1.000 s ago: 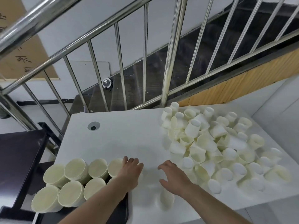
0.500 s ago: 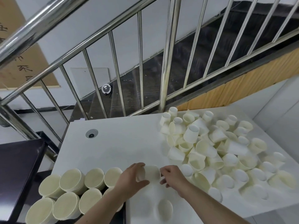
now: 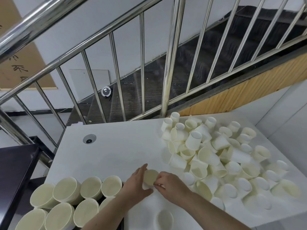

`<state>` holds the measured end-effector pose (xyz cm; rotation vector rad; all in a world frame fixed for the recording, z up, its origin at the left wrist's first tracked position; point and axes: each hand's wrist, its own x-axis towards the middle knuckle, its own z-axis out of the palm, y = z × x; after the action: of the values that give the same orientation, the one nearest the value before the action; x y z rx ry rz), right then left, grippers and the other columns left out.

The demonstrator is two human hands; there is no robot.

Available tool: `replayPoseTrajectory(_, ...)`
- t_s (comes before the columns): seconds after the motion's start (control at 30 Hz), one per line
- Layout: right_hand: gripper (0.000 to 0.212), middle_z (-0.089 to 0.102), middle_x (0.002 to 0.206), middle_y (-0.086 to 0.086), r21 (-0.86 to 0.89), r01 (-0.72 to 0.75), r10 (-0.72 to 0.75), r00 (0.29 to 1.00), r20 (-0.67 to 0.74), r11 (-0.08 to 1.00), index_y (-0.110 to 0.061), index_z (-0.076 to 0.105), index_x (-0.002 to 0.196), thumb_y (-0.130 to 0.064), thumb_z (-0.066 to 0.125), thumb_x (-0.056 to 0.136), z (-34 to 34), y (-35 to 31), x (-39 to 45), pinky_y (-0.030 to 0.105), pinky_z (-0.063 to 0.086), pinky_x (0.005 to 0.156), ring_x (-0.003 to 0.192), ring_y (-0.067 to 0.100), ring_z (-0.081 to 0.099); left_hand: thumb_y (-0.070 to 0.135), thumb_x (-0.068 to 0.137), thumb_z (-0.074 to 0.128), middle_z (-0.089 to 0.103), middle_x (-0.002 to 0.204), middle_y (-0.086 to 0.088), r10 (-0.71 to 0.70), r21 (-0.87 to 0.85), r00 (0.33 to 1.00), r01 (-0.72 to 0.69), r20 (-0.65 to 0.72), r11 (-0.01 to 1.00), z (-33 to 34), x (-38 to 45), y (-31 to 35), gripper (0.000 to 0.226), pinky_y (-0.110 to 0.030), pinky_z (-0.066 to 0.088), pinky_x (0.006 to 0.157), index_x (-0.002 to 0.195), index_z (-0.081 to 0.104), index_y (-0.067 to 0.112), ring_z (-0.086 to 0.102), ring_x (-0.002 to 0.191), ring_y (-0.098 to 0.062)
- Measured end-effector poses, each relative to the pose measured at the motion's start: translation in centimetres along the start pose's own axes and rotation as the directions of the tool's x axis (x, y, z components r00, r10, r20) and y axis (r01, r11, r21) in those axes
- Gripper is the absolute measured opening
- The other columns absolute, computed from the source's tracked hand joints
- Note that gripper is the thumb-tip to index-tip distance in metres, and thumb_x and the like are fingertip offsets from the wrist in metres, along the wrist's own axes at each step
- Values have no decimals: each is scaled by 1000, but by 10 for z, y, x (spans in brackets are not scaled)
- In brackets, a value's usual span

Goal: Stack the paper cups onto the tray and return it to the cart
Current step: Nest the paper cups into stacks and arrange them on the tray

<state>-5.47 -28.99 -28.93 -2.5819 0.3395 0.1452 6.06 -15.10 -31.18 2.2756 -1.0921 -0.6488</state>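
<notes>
Head view: our left hand (image 3: 135,185) and right hand (image 3: 169,184) both grip one cream paper cup (image 3: 150,176) over the white bench (image 3: 116,146), beside loose cups (image 3: 216,155).

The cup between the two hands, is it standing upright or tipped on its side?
Tipped. The cup shows its round open mouth toward the camera, and the left hand and right hand hold it above the white table.

I see a white tabletop (image 3: 116,155) carrying a loose heap of paper cups (image 3: 216,156) over its right half, one cup (image 3: 163,219) lying alone at the near edge, and a round cable grommet (image 3: 89,139) set into its far left.
</notes>
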Motion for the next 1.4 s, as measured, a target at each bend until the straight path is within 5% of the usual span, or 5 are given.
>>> replayPoseTrajectory(0.27,32,55,125,-7,50,27,-30,997,66,998,-19,64,123,-17,47,97,6,-2,-1,28,44,97,110,16,56,35,80,59,32,136,4,-39,227,998,27,49,974,10,1,-3,77,-24,44,82,146,22,23,43,122,-16)
replayPoseTrajectory(0.53,35,51,127,-9,16,68,-69,996,48,998,-21,59,127,-30,50,95,6,4,-20,22,41,97,115,11,52,19,80,61,34,131,0,-132,401,988,90,80,912,14,-2,-3,64,-32,48,88,136,30,18,42,121,-20)
replayPoseTrajectory(0.8,41,53,128,-5,-55,43,-36,992,122,998,-19,58,129,-41,52,94,10,4,-39,30,41,100,120,14,49,29,81,64,26,144,-1,-67,439,996,33,61,898,11,-9,1,84,-34,44,98,148,16,19,26,135,-22)
replayPoseTrajectory(1.17,56,43,139,-2,-132,-15,39,981,188,991,-22,43,141,-46,55,92,17,-3,-56,33,40,102,129,18,39,31,86,58,30,145,-1,-6,414,1000,18,-30,910,18,-50,18,65,-34,30,108,144,29,23,24,136,-23)
replayPoseTrajectory(1.4,78,36,142,0,-239,-5,76,955,285,971,-21,33,147,-47,68,82,37,-6,-67,39,45,100,129,23,38,30,86,59,31,144,-2,-32,389,999,36,-16,920,29,-76,21,63,-35,40,101,143,32,21,27,135,-24)
